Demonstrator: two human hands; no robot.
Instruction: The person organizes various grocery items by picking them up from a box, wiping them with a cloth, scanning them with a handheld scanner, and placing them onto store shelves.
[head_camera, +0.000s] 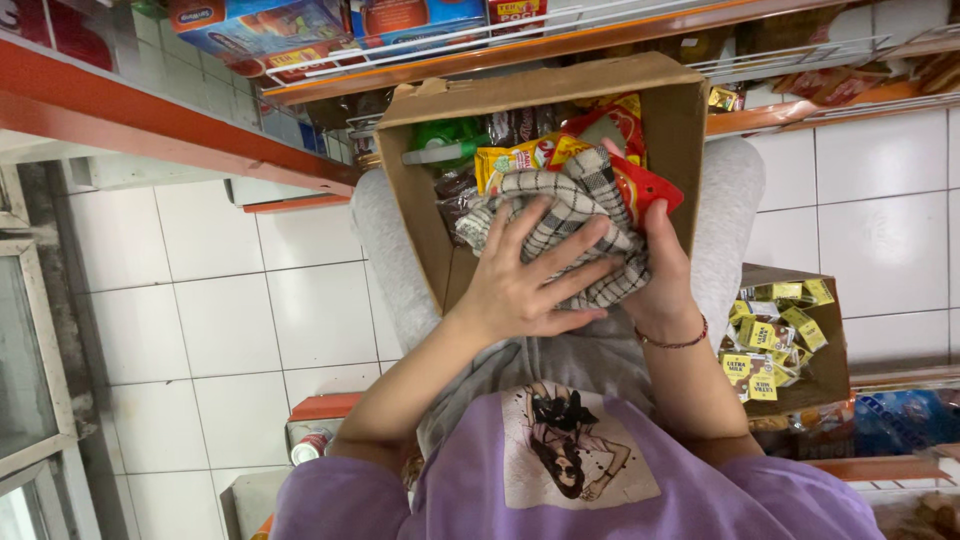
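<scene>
A white tiled floor (230, 320) spreads to the left, shelves (520, 45) far above. An open cardboard box (560, 95) of snack packets (520, 155) rests on the person's lap. Over its near edge lies a checked cloth (585, 195). The left hand (530, 285) presses flat on it, fingers (545, 225) spread; the right hand (660, 275) grasps its right side.

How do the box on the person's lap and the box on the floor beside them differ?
The lap box is taller and holds mixed packets plus a checked cloth under both hands; the floor box is lower and holds only small yellow packets, untouched. Both are open brown cardboard.
</scene>
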